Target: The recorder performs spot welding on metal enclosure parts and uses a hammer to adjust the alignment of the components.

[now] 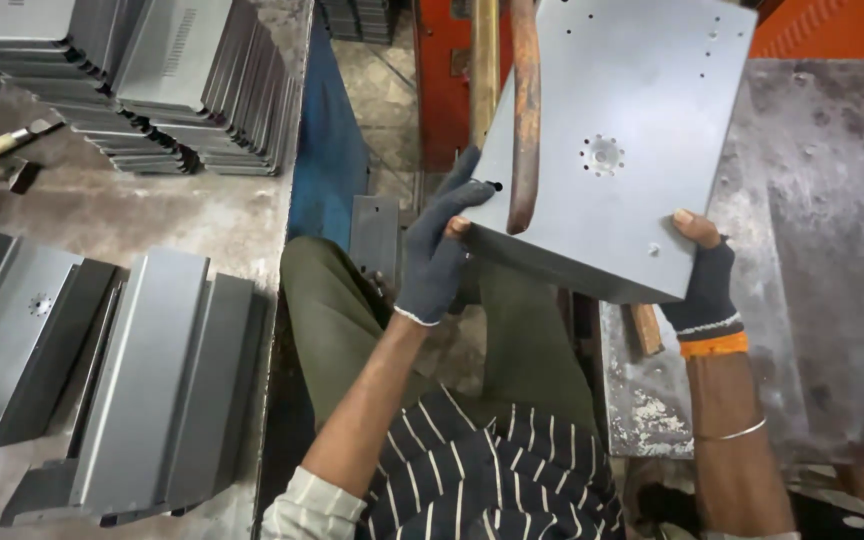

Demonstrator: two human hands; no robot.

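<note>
Head view, nearest first: a striped shirt and olive trousers fill the bottom edge, and from them two forearms rise. The left hand [439, 250], in a dark knit glove, is closed on the lower left corner of a grey sheet-metal panel [632, 120], thumb on top; the right hand [704, 275], in a fingerless glove with an orange cuff, pinches the panel's lower right corner. The panel is held in the air, tilted, between a grey desk on the left [132, 215] and a pitted steel desk on the right [822, 260]; its long axis runs from the near edge up and away toward the far right, with its folded lip facing the person. A rusty curved rod [524, 110] hangs across its left part, seemingly touching the face. Judging by the piles, some panels lie flat at the left desk's near edge [142, 390] and many are stacked at its far edge [182, 80], so this piece looks mid-process, with more to handle. A hammer [12, 142] lies by the far stack.
</note>
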